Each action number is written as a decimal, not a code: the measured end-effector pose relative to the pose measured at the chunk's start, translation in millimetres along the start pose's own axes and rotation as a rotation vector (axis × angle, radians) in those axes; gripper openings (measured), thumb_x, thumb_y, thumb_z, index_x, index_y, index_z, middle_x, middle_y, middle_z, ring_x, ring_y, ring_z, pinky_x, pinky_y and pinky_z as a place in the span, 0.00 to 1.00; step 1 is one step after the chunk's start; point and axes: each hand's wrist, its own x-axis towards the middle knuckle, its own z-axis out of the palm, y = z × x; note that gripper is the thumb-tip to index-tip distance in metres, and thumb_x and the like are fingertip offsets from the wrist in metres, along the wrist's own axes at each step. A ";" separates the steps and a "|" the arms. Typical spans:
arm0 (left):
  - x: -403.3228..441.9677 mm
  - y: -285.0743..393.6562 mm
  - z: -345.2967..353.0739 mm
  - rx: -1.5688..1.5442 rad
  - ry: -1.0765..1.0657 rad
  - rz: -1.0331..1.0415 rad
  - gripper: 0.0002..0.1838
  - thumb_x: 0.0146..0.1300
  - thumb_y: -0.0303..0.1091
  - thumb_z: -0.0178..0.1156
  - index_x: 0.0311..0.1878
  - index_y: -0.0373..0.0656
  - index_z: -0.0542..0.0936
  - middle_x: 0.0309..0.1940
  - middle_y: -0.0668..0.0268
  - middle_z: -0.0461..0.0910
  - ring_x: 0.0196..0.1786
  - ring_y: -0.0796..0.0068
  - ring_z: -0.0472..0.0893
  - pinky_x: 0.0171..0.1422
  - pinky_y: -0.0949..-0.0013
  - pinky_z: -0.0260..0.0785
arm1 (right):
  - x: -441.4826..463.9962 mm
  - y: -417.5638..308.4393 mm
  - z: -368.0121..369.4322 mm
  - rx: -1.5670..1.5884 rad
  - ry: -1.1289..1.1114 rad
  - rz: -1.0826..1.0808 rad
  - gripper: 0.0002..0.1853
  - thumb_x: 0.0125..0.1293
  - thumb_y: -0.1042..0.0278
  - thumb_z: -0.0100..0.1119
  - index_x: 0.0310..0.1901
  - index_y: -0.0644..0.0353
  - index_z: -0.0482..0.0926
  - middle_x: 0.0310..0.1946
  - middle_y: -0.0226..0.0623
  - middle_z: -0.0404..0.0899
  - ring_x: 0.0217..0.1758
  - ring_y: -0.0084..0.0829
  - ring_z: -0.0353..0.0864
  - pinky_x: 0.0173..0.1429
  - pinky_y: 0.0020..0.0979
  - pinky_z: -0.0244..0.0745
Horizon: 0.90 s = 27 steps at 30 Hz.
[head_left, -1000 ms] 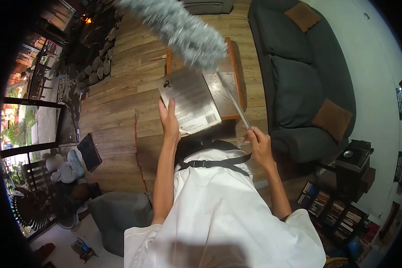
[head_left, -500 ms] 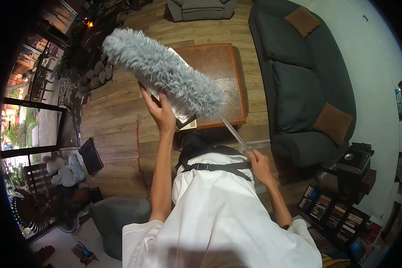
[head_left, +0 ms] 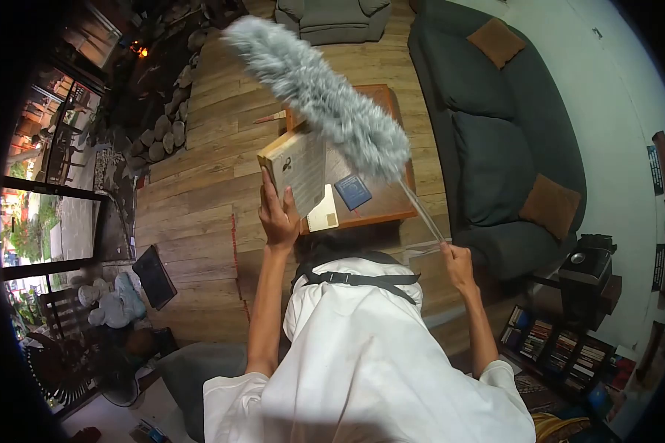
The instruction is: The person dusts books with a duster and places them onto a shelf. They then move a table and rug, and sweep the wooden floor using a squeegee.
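Note:
My left hand (head_left: pixel 279 220) is closed around the lower edge of a thick book (head_left: pixel 299 168), which is tilted with its printed cover showing. My right hand (head_left: pixel 457 264) grips the thin metal handle of a fluffy grey duster (head_left: pixel 321 96). The duster's head slants over the book and the wooden coffee table (head_left: pixel 403 148), covering the book's upper right corner. On the table below lie a small blue book (head_left: pixel 353 192) and a cream-coloured notebook or card (head_left: pixel 323 213).
A dark sofa (head_left: pixel 488 148) with brown cushions runs along the right wall. At the far end stands a grey armchair (head_left: pixel 332 21). Stones (head_left: pixel 159 133) line the floor at left. A bookshelf (head_left: pixel 550 343) stands at lower right, below a black machine (head_left: pixel 587 269).
The duster has swung up and to the right, off the book's face. My left hand has turned the book more upright. The blue book on the table has come into view.

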 end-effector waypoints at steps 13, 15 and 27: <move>-0.4 -57.4 -24.0 0.038 -0.152 0.106 0.32 0.65 0.26 0.59 0.72 0.38 0.63 0.41 0.48 0.77 0.33 0.52 0.81 0.29 0.59 0.73 | -2.5 -46.9 -5.2 0.015 -0.203 0.038 0.30 0.71 0.49 0.53 0.23 0.70 0.62 0.16 0.41 0.50 0.22 0.26 0.50 0.25 0.38 0.53; 0.0 -58.4 -27.9 0.006 -0.137 0.118 0.32 0.65 0.26 0.59 0.72 0.38 0.63 0.41 0.48 0.77 0.33 0.52 0.81 0.29 0.59 0.73 | -0.6 -54.1 -2.1 -0.004 -0.200 0.071 0.30 0.71 0.49 0.53 0.23 0.70 0.62 0.16 0.41 0.51 0.22 0.25 0.50 0.24 0.38 0.53; -4.2 -93.8 -1.0 -0.625 0.083 -0.632 0.22 0.71 0.33 0.55 0.64 0.34 0.69 0.59 0.59 0.74 0.64 0.65 0.71 0.68 0.65 0.62 | -41.1 -12.5 86.3 -0.081 -0.101 -0.083 0.28 0.68 0.47 0.56 0.22 0.67 0.75 0.16 0.54 0.66 0.19 0.52 0.63 0.25 0.43 0.60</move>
